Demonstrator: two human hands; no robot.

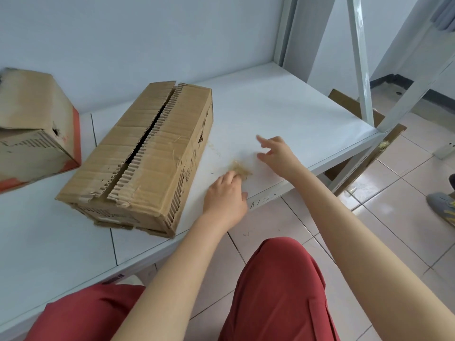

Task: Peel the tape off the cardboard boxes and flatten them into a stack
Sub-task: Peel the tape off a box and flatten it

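Your left hand [225, 195] rests on the white shelf [270, 107], its fingers [230, 177] curled onto a tan wad [241, 168] of what looks like peeled tape. Your right hand [277, 153] hovers just beyond the wad, fingers spread and blurred, holding nothing. The long box [147, 153] lies just left of your hands, not yet flattened, its top seam split and ragged. A second box [32, 124] sits further left. You seem to be clearing tape scraps. Next, probably set the wad aside and free both hands to collapse the long box.
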